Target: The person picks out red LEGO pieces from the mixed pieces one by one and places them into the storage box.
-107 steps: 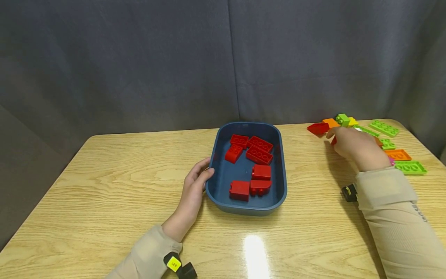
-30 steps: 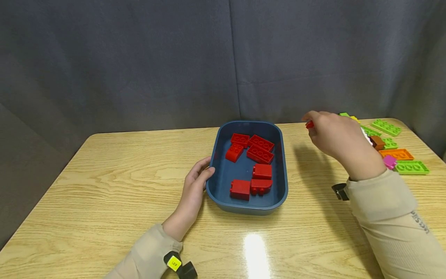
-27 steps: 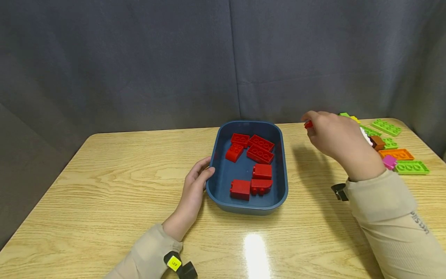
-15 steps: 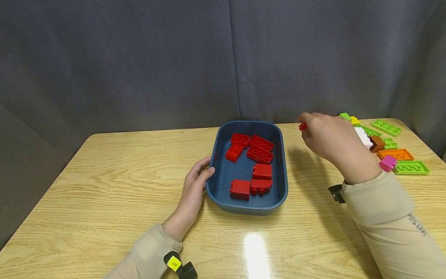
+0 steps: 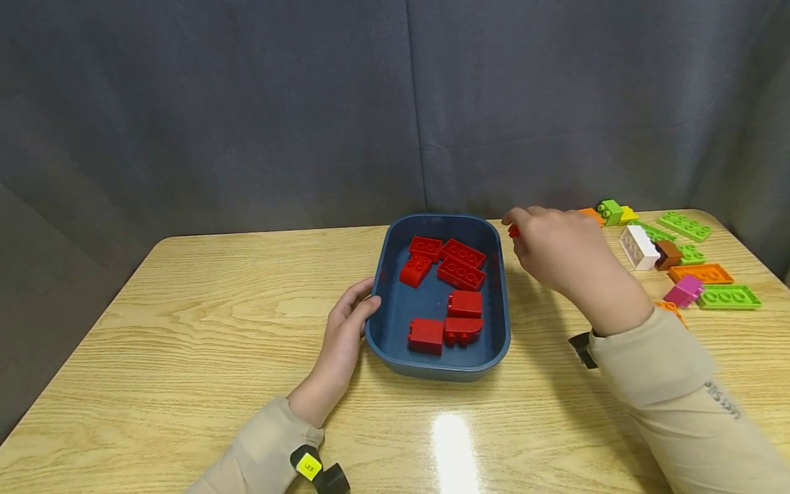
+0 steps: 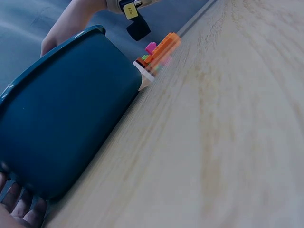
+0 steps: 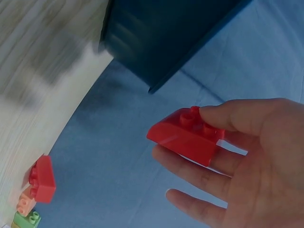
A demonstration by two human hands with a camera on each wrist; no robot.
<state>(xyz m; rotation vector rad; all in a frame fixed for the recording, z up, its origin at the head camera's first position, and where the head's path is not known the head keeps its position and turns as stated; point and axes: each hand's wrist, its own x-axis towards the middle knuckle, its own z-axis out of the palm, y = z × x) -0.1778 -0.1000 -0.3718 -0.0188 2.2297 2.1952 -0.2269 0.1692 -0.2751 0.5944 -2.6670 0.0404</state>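
A dark blue bin [image 5: 441, 374] stands mid-table with several red toy bricks [image 5: 463, 274] in it. My left hand [image 5: 338, 346] holds the bin's left side, thumb at the rim and fingers against the outer wall [image 6: 71, 114]. My right hand [image 5: 564, 261] is raised just right of the bin's far right corner. Between thumb and fingers it pinches a red sloped toy brick [image 7: 187, 135], studs showing in the right wrist view; the head view shows only a sliver. Another red brick [image 7: 43, 179] lies near the table edge, hidden behind my hand in the head view.
Loose toy pieces lie at the right: a white brick [image 5: 639, 248], a brown brick [image 5: 668, 254], a magenta brick [image 5: 684, 291], an orange plate [image 5: 703, 274] and several green plates [image 5: 728, 297]. A grey curtain [image 5: 278, 123] hangs behind the table.
My right hand has picked a red brick from the pile at the right and moved left with it towards the bin. The left hand and the bin have stayed in place.
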